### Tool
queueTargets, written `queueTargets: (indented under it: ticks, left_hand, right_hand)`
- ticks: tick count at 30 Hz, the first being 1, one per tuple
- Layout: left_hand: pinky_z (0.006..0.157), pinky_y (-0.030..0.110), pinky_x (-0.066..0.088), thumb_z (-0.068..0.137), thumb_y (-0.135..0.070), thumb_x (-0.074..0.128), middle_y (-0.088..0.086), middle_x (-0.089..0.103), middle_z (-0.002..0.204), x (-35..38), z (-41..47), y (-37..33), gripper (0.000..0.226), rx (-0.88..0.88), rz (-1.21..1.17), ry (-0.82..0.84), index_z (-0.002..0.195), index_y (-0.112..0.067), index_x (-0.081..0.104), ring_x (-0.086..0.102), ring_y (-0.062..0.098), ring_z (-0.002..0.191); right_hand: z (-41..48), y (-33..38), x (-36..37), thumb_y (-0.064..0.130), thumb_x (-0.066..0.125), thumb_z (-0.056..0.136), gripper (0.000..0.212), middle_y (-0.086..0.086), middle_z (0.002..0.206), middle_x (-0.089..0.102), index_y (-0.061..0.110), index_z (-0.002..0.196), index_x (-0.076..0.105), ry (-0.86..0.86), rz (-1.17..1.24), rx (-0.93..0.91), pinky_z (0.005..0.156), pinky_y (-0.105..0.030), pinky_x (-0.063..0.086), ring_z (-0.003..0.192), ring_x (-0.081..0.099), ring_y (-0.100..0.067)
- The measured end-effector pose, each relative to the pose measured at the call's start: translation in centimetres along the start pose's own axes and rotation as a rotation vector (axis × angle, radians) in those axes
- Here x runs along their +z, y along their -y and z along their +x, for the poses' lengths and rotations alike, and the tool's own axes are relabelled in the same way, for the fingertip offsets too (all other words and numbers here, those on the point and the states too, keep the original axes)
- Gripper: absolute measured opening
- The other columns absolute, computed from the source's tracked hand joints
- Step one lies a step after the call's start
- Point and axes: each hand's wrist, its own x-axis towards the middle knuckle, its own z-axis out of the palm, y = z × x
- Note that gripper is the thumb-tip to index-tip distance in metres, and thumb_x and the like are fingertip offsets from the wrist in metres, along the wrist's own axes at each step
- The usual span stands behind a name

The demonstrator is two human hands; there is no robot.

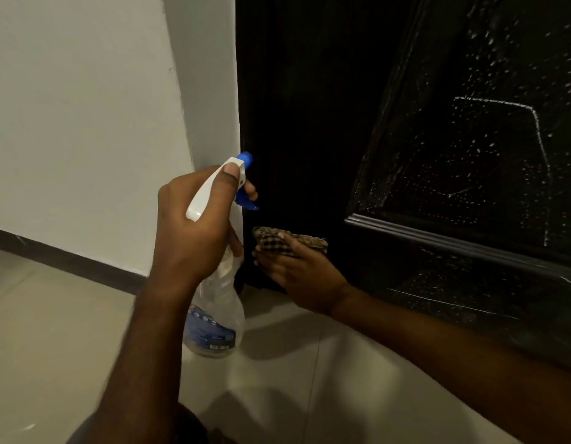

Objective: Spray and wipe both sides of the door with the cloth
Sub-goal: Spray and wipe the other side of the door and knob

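left grip [188, 232] curled round spray bottle [213, 315] neck, finger on blue trigger, nozzle toward door [470, 155] | right grip [297, 270] pinching checked cloth [277, 240] low at the door's left edge, near floor [53, 315] | door panel speckled with droplets | wall [85, 123] left of door
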Motion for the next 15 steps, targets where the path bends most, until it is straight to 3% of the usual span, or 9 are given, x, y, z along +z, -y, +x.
queueTargets:
  ticks: [3,9,11,15]
  left_hand:
    - [0.061,0.006,0.046,0.098,-0.04,0.044,-0.035,0.06,0.068,0.2,-0.2,0.0,0.025,0.006,0.016,0.017,0.081,-0.036,0.062,0.061,-0.008,0.074]
    - [0.063,0.011,0.049,0.099,-0.041,0.046,-0.037,0.059,0.068,0.3,-0.3,0.1,0.022,-0.057,-0.002,0.014,0.081,-0.038,0.059,0.061,-0.01,0.075]
    - [0.067,0.015,0.047,0.093,-0.046,0.044,-0.038,0.057,0.066,0.3,-0.2,0.2,0.021,-0.081,-0.005,0.012,0.082,-0.037,0.059,0.06,-0.01,0.076]
    - [0.063,0.008,0.045,0.09,-0.048,0.041,-0.039,0.055,0.063,0.0,-0.1,0.3,0.023,-0.082,-0.009,0.025,0.08,-0.036,0.058,0.059,-0.011,0.075]
  right_hand:
    - [-1.1,-1.6,-0.2,0.026,0.026,0.098,0.061,-0.003,0.164,0.031,0.018,0.158,0.033,-0.049,-0.042,-0.049,0.124,-0.053,0.004,0.153,0.024,-0.022]
    - [-5.8,-0.8,0.9,0.035,0.046,0.099,0.074,-0.001,0.169,0.016,0.018,0.163,0.014,-0.244,0.122,0.332,0.124,-0.05,0.002,0.155,0.016,-0.016]
    - [-6.7,0.1,1.6,0.034,0.044,0.099,0.074,0.0,0.169,0.014,0.018,0.163,0.011,-0.278,0.157,0.393,0.123,-0.05,0.001,0.154,0.01,-0.016]
    - [-7.8,1.1,2.9,0.032,0.043,0.098,0.072,0.002,0.169,0.012,0.02,0.162,0.013,-0.332,0.204,0.453,0.121,-0.051,0.011,0.153,0.013,-0.015]
